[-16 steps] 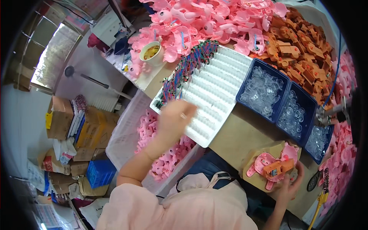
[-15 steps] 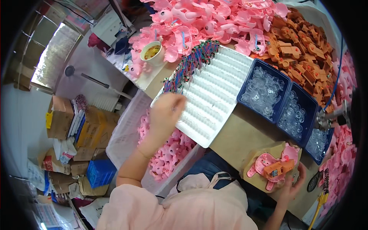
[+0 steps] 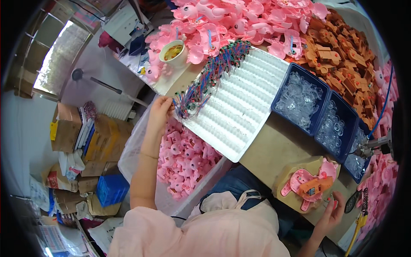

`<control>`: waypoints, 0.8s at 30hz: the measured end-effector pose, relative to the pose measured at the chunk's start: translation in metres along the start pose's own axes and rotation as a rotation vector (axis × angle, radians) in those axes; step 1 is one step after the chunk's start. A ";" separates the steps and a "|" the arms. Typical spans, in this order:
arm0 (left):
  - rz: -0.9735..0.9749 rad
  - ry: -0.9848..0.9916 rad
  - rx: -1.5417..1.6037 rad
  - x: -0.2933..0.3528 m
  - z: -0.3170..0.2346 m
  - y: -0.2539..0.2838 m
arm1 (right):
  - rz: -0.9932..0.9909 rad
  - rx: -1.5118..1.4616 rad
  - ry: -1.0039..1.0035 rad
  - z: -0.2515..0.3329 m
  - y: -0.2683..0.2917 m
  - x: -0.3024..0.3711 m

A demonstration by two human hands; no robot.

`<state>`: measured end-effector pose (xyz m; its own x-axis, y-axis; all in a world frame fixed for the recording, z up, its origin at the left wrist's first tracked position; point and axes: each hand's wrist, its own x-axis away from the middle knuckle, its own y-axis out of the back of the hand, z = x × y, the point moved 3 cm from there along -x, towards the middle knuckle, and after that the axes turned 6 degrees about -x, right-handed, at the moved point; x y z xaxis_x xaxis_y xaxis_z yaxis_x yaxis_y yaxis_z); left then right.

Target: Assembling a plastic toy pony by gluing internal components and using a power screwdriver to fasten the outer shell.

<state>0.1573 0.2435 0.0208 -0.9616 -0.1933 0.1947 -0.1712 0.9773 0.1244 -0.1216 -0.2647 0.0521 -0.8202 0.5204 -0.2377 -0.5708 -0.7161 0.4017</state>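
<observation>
My left hand [image 3: 160,111] reaches to the near left corner of a white ridged tray [image 3: 244,107], its fingers touching a bunch of small parts with coloured wires [image 3: 201,83] laid along the tray's left edge. Whether it grips one I cannot tell. My right hand [image 3: 332,214] rests at the front right edge of the tan table, fingers against a tan wooden jig [image 3: 295,184]. The jig carries a pink toy shell with an orange insert [image 3: 310,186].
Blue bins of clear plastic pieces [image 3: 302,100] stand right of the tray. Heaps of pink shells [image 3: 239,21] and orange parts [image 3: 342,55] fill the back. A small cup [image 3: 173,51] sits at back left. A white box of pink shells [image 3: 184,158] stands below the table; cardboard boxes [image 3: 72,128] lie on the floor.
My left hand has moved left and farther back along the tray, from its middle front edge to the wire bunch at the corner. The right hand stays by the jig.
</observation>
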 end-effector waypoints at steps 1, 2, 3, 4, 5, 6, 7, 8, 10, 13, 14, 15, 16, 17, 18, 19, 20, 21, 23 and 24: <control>0.079 0.046 0.227 -0.001 0.002 0.003 | 0.013 0.001 -0.009 0.000 -0.002 -0.002; 0.072 0.042 0.225 0.000 0.003 0.008 | 0.027 0.000 -0.016 0.001 -0.005 -0.004; 0.041 -0.057 0.240 0.004 -0.007 0.002 | 0.026 0.002 -0.017 0.004 -0.006 -0.005; 0.009 -0.153 0.258 0.006 -0.016 -0.005 | 0.033 0.011 0.030 0.010 -0.009 -0.007; -0.010 -0.283 0.100 0.008 -0.027 -0.012 | 0.040 0.020 0.077 0.014 -0.012 -0.008; -0.016 -0.290 0.105 0.008 -0.029 -0.010 | 0.041 0.016 0.088 0.016 -0.012 -0.009; -0.012 -0.262 -0.101 0.008 -0.028 -0.008 | 0.082 0.014 0.108 0.018 -0.013 -0.009; -0.009 -0.230 -0.306 0.008 -0.028 -0.007 | 0.123 0.013 0.128 0.020 -0.014 -0.010; -0.048 -0.193 -0.172 0.027 -0.051 -0.019 | 0.102 0.051 0.117 0.020 -0.014 -0.007; 0.046 -0.370 0.452 0.056 -0.092 -0.029 | 0.074 0.087 0.093 0.024 -0.009 0.002; 0.049 -0.369 0.457 0.055 -0.089 -0.035 | 0.052 0.079 0.085 0.025 -0.009 0.003; 0.105 -0.380 0.270 0.054 -0.089 -0.044 | 0.047 0.083 0.087 0.026 -0.011 0.003; 0.150 -0.392 0.081 0.055 -0.089 -0.051 | 0.070 0.051 0.093 0.030 -0.016 0.002; 0.162 -0.297 -0.144 0.048 -0.079 -0.063 | 0.093 0.019 0.098 0.035 -0.021 0.001; 0.243 -0.306 -0.300 0.041 -0.071 -0.080 | 0.087 0.019 0.103 0.039 -0.025 -0.001; 0.228 -0.471 -0.480 0.043 -0.072 -0.083 | 0.165 0.058 0.159 0.045 -0.033 -0.004; 0.208 -0.637 -0.662 0.047 -0.075 -0.086 | 0.245 0.095 0.216 0.052 -0.040 -0.007; 0.225 -0.636 -0.660 0.046 -0.082 -0.089 | 0.259 0.102 0.189 0.057 -0.044 -0.008; 0.221 -0.551 -0.374 0.058 -0.115 -0.089 | 0.240 0.096 0.183 0.058 -0.036 -0.003; 0.225 -0.550 -0.372 0.063 -0.130 -0.094 | 0.217 0.078 0.197 0.057 -0.033 -0.005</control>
<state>0.1407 0.1284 0.1477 -0.9508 0.1783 -0.2534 0.0354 0.8750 0.4829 -0.0968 -0.2168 0.0905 -0.9188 0.2531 -0.3029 -0.3828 -0.7589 0.5268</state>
